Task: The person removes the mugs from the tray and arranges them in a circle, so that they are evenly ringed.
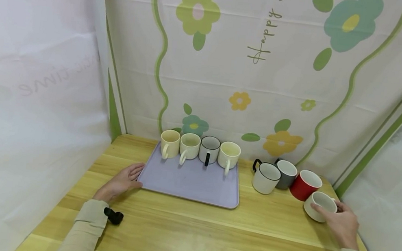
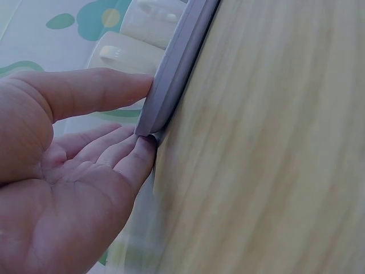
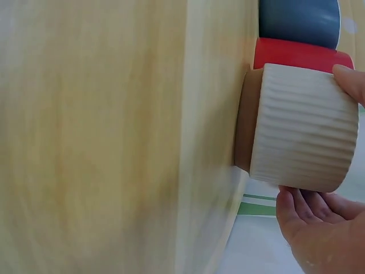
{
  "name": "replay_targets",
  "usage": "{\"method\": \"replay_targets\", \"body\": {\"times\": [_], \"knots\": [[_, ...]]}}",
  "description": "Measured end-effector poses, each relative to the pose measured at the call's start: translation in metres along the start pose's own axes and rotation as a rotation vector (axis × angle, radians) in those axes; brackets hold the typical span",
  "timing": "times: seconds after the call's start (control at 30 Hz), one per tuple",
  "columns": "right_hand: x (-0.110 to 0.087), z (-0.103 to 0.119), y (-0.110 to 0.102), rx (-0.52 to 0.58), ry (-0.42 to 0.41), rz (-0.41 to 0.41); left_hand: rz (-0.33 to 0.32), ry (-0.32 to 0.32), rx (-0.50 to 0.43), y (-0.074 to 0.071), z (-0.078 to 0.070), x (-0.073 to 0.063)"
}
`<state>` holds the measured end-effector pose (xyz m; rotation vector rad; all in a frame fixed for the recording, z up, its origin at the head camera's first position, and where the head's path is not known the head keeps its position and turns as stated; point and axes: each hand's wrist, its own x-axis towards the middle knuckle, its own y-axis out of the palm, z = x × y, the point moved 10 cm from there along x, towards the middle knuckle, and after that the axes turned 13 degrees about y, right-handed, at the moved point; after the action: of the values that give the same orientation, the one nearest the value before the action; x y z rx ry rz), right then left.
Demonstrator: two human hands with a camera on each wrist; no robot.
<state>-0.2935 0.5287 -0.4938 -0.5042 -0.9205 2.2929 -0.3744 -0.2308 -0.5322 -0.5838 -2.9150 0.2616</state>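
In the head view, my left hand [image 1: 121,180] holds the near left corner of a lilac tray [image 1: 187,183]. The left wrist view has the thumb on the tray's rim [image 2: 165,80] and the fingertips at its lower edge. On the far right, my right hand [image 1: 345,224] grips a cream mug [image 1: 315,212], its thumb over the rim and its fingers on the other side. Seen from the right wrist, this mug has ribbed walls [image 3: 305,128] and a brown base. Right beside it stands a red mug [image 1: 302,189].
Along the tray's back stand a beige mug [image 1: 170,145], two cream mugs [image 1: 190,149] [image 1: 228,159] and a white black-rimmed mug [image 1: 208,149], handles toward me. Right of the tray are another white black-rimmed mug [image 1: 264,183] and a grey mug [image 1: 285,179]. Printed curtains [image 1: 228,75] enclose the wooden table [image 1: 190,230].
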Motion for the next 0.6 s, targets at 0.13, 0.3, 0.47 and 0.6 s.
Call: {"method": "replay_targets", "body": {"times": [0.13, 0.3, 0.47, 0.6], "knots": [[-0.002, 0.004, 0.004, -0.013, -0.019, -0.01, 0.006, -0.001, 0.012, -0.001, -0.001, -0.001], [-0.014, 0.021, -0.001, -0.062, -0.128, -0.066, 0.008, 0.005, 0.018, 0.0, -0.002, 0.001], [-0.049, 0.063, -0.011, 0.036, -0.28, -0.167, -0.002, -0.012, 0.026, -0.001, 0.0, 0.001], [-0.088, 0.106, 0.006, 0.078, -0.406, -0.15, -0.012, -0.023, 0.03, -0.001, 0.001, 0.001]]}}
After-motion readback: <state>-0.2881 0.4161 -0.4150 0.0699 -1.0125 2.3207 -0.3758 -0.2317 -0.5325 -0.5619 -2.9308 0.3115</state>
